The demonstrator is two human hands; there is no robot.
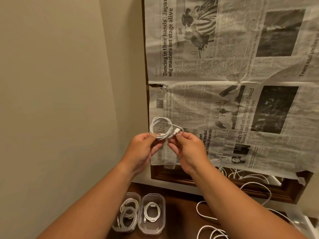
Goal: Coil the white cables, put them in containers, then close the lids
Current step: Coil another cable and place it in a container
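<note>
Aloft before a grey printed newspaper sheet, a thin white cable wound into a small coil is pinched two-handed, the left hand curling its fingers on the lower loops and the right hand nipping the plug end. Light and springy, it likely holds best across the bundled strands. Below, two clear plastic containers sit on a brown wooden desk.

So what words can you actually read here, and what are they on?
All on the newspaper:
"'Dancing in their hands': Japan wig masters set stage alive"
"Ziggy Stardust lives on at David Bowie London immersive"
"The Devil Wears Prada 2"
"Tears and smiles", cut off at the edge
"Music Awards", partly behind the right hand
Body text and captions: too small to read.
No print shows on the containers.
</note>
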